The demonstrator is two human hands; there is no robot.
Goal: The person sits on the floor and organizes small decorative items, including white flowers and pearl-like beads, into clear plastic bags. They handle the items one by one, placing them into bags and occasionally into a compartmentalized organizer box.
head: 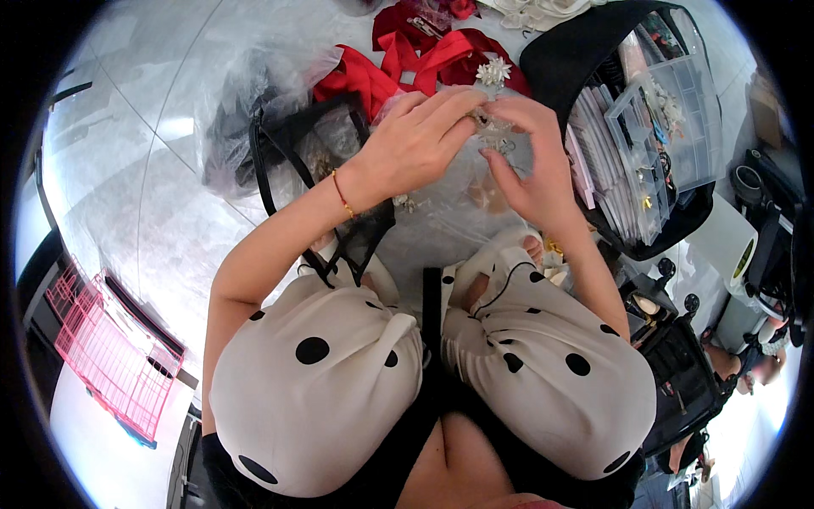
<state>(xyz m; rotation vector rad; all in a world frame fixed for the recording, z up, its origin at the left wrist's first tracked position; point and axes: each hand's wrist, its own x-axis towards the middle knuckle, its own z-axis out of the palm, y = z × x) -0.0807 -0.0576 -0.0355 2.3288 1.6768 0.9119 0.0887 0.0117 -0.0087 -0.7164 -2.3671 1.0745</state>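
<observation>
My left hand and my right hand meet at the upper middle. Between their fingertips is a small, pale, sparkling ornament, partly hidden by the fingers. The right thumb stands apart from its fingers. Just beyond the hands, a white flower ornament lies by red ribbon and dark red fabric. A black mesh bag with straps lies under and beside my left forearm. Clear plastic is spread on the floor below the hands.
An open black case at the right holds clear compartment boxes and flat packs. Crumpled clear bags lie at the left. Farther off are a pink wire rack, a white roll, a black wheeled case and a person.
</observation>
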